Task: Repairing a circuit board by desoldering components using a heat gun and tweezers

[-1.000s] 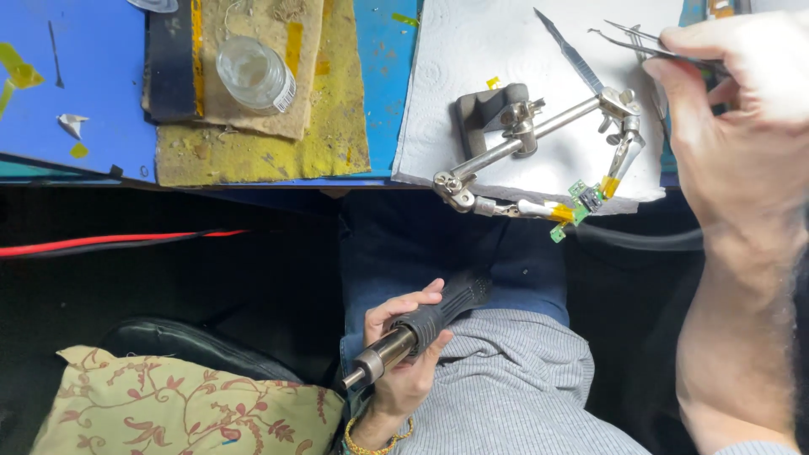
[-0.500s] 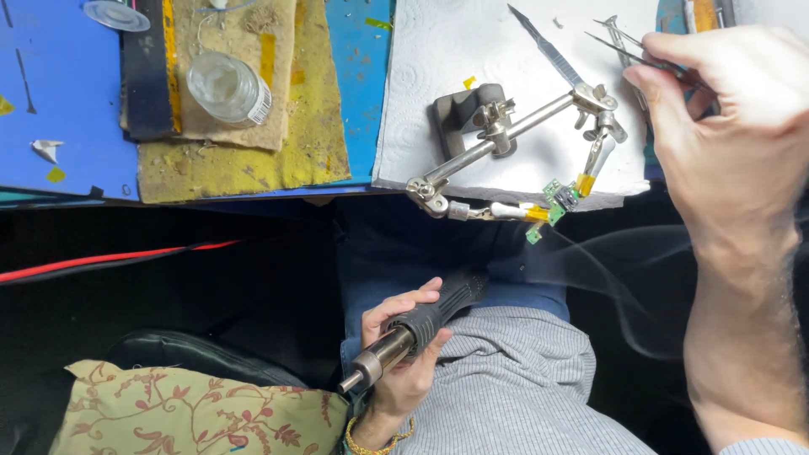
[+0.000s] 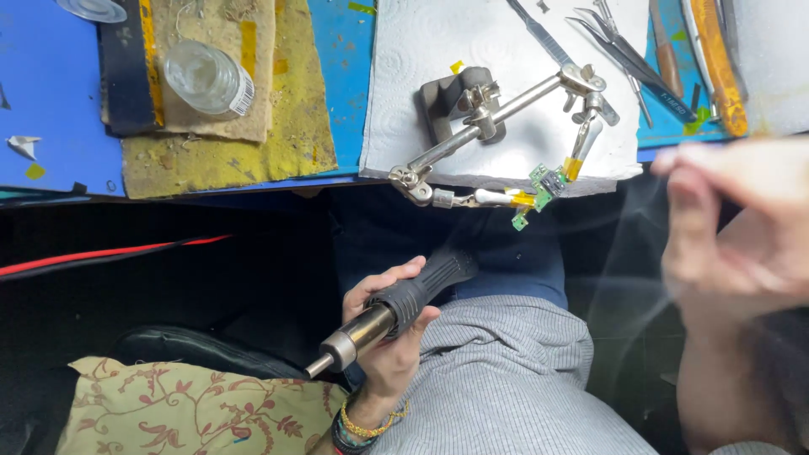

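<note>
The left hand (image 3: 389, 324) grips a hot-air tool (image 3: 394, 310) low over the lap, nozzle away from the table (image 3: 50, 101). The right hand (image 3: 742, 227) is blurred and cut off at the edge, so its grip cannot be told. A small green board (image 3: 539, 190) hangs clamped in the stand (image 3: 484, 126).

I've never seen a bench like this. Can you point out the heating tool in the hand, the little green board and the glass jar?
Hot-air tool (image 3: 396, 312): head view, black grip.
Green circuit board (image 3: 543, 184): head view, its middle.
Glass jar (image 3: 202, 77): head view, clear side.

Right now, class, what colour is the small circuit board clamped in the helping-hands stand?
Green, clearest in the head view: circuit board.
</note>
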